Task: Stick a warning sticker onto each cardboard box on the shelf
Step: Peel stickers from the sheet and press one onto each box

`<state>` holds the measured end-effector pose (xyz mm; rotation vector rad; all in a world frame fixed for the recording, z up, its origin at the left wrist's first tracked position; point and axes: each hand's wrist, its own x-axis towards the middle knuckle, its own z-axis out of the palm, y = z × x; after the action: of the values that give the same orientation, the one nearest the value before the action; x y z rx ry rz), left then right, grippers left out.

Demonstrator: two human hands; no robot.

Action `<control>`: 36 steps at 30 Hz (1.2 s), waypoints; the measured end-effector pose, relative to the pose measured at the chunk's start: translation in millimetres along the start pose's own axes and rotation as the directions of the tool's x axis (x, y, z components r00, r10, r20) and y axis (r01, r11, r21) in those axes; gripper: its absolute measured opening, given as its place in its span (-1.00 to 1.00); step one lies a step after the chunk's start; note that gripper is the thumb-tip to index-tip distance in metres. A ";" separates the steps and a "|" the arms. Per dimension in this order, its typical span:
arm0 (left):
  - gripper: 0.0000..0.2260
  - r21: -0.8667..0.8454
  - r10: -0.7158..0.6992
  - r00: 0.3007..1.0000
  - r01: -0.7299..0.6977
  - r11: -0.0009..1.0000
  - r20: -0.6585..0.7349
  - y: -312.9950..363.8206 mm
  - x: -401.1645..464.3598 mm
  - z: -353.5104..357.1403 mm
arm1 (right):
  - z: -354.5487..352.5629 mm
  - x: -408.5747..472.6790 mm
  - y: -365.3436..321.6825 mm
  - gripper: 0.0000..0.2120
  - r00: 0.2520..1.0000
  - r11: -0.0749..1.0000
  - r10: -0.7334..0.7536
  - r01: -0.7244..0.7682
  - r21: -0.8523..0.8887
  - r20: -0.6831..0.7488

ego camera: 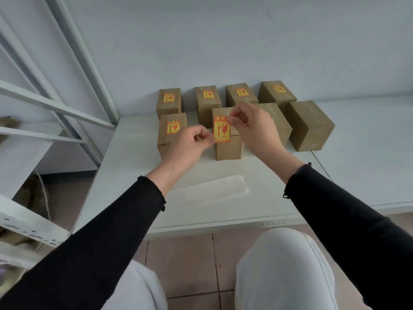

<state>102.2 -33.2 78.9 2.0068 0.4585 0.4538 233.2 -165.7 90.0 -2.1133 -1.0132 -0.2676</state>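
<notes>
Several brown cardboard boxes stand in two rows on the white shelf [357, 175]. The back row boxes [168, 102] each carry a yellow and red warning sticker on top. In the front row, the left box [171, 121] has a sticker. Over the middle front box [228, 148] I hold a warning sticker [222, 130]: my left hand [190, 145] pinches its lower left corner, my right hand [252, 128] pinches its top right corner. Two boxes on the right [310, 125] show bare tops; one is partly hidden behind my right hand.
A white strip of sticker backing paper [210, 190] lies on the shelf in front of the boxes. A grey metal rack frame [73, 113] stands to the left. The wall is right behind the back row. My knees and a tiled floor are below.
</notes>
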 end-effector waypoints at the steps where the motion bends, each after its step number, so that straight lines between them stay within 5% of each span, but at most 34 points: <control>1: -0.89 0.004 -0.009 1.000 0.009 1.000 0.009 5.7 9.4 4.6 | -2.3 9.7 5.5 -0.91 1.000 1.000 0.022 -0.022 0.002 0.001; 11: -0.91 -0.014 -0.222 0.973 0.223 0.975 0.055 8.9 110.1 35.4 | 16.8 87.2 52.6 -0.85 0.963 0.967 0.254 -0.255 -0.010 0.094; 15: -0.71 0.050 -0.313 0.948 0.311 0.949 0.058 -5.5 121.8 45.0 | 27.9 89.9 60.2 -0.87 0.943 0.952 0.304 -0.306 -0.005 0.139; 23: -0.85 0.168 -0.287 0.958 0.279 0.946 0.025 -16.9 124.5 51.8 | 41.5 86.9 66.5 -0.90 0.937 0.947 0.321 -0.322 -0.018 0.140; 36: -0.69 0.370 -0.190 0.982 0.172 0.913 0.014 -16.2 123.7 58.5 | 52.2 87.4 77.2 -0.89 0.930 0.939 0.342 -0.334 -0.079 0.133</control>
<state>235.4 -8.2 53.8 2.3014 0.7359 0.2109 341.3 -108.3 53.5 -2.3405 -0.7079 0.0308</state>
